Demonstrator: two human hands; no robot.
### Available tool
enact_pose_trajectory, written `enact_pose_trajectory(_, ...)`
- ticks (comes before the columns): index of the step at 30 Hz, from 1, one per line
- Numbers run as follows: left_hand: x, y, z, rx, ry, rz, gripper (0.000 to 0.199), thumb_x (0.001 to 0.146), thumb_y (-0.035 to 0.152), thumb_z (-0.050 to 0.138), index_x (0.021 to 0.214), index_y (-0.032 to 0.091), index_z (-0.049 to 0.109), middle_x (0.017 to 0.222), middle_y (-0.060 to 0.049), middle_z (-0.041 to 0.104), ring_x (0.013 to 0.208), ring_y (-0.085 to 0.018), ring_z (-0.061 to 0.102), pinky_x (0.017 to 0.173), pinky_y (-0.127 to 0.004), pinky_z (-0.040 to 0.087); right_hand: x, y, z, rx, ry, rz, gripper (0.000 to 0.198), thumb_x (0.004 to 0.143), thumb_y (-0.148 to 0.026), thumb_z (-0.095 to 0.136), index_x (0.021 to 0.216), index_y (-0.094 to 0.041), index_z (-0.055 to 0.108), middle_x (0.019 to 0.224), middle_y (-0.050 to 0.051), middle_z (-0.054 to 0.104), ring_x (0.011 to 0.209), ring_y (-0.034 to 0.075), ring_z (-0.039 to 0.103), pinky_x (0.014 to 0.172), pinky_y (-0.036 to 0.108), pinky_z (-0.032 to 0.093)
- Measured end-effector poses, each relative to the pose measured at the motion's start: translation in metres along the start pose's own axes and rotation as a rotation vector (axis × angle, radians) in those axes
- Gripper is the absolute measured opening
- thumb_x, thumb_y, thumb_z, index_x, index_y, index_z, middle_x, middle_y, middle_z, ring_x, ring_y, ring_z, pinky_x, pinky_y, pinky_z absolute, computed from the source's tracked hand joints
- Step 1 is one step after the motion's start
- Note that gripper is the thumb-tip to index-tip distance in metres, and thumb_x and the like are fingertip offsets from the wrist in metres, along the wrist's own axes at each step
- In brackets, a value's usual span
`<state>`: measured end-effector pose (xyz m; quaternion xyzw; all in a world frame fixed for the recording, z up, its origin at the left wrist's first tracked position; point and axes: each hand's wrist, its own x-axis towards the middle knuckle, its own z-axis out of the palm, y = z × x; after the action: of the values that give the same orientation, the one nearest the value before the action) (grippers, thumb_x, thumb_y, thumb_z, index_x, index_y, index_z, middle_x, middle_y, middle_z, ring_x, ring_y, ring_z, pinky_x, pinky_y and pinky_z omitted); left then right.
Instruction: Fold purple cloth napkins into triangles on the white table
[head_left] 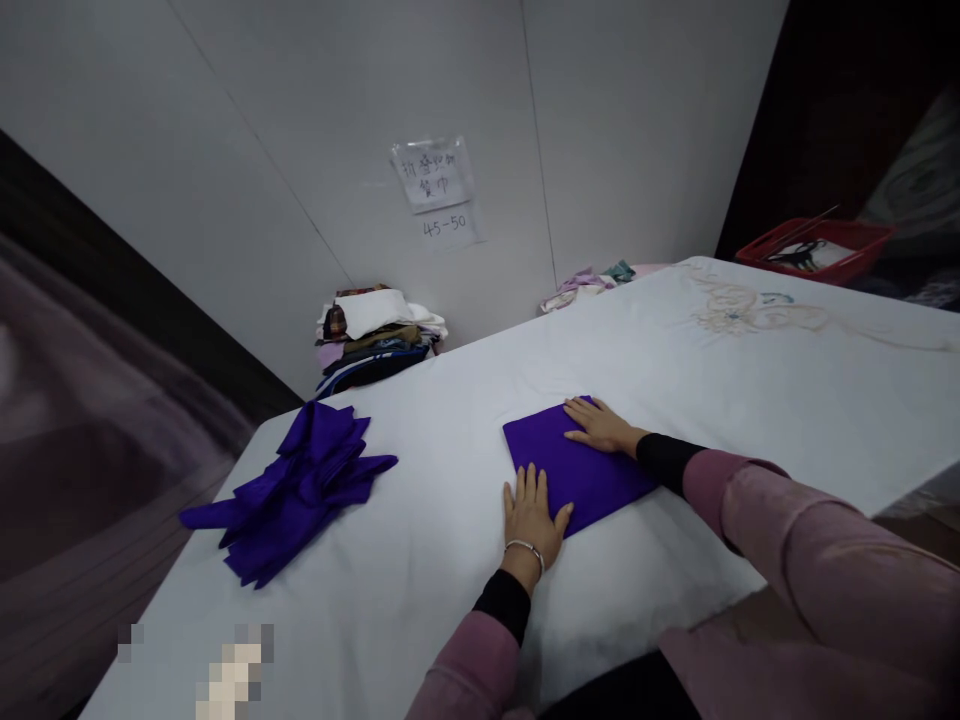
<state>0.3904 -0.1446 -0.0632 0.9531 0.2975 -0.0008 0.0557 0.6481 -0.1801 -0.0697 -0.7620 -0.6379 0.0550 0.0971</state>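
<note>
A purple cloth napkin (592,480) lies flat in a roughly four-sided shape on the white-covered table (450,450). My left hand (534,520), with a bracelet at the wrist, rests palm down on its near left corner, fingers spread. Across the napkin, my right hand (602,428) lies flat on the far right part with its fingers stretched out. Neither hand grips anything. To the left sits a crumpled heap of purple cloths (300,490), apart from both hands.
Behind the table's far edge is a stack of folded clothes (379,335). More fabric (585,285) lies farther right by the wall. A red basket (862,262) holding scissors stands at the back right. A handwritten paper sign (436,180) hangs on the wall.
</note>
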Motion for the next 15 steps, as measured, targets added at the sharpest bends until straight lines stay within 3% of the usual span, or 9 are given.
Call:
enact_pose_trajectory(5,-0.001,0.001,-0.001,-0.009,0.01,0.002,0.071,0.088,0.06,0.022,0.145,0.016,0.026,0.152,-0.008,0.022,0.141,-0.026,0.01,0.114,-0.05,0.012,0.01,0.008,-0.003,-0.034,0.009,0.058,0.078,0.087,-0.067,0.019,0.144,-0.015,0.028,0.15,0.013,0.025,0.138,0.028,0.019,0.11,0.051,0.014)
enact_pose_trajectory(10,-0.002,0.002,-0.002,-0.026,0.0,0.003,0.073,0.087,0.062,0.02,0.144,0.017,0.026,0.152,-0.008,0.022,0.141,-0.026,0.01,0.114,-0.051,0.012,0.017,0.0,-0.019,-0.049,-0.132,0.109,0.076,0.087,-0.064,0.025,0.144,-0.013,0.029,0.15,0.015,0.023,0.138,0.031,0.018,0.108,0.055,0.015)
enact_pose_trajectory(12,-0.002,0.003,-0.003,-0.038,0.002,0.006,0.074,0.087,0.062,0.02,0.144,0.016,0.026,0.153,-0.008,0.021,0.141,-0.026,0.01,0.114,-0.051,0.012,0.016,-0.019,-0.024,-0.028,-0.149,0.039,0.078,0.086,-0.066,0.028,0.143,-0.014,0.031,0.15,0.015,0.023,0.138,0.031,0.016,0.109,0.055,0.013)
enact_pose_trajectory(15,-0.001,0.004,-0.004,-0.058,0.003,0.007,0.075,0.087,0.062,0.02,0.145,0.015,0.026,0.152,-0.009,0.022,0.141,-0.026,0.009,0.114,-0.051,0.01,0.009,-0.063,-0.021,0.079,-0.153,-0.251,0.077,0.085,-0.068,0.028,0.145,-0.019,0.028,0.151,0.01,0.022,0.139,0.029,0.014,0.112,0.051,0.009)
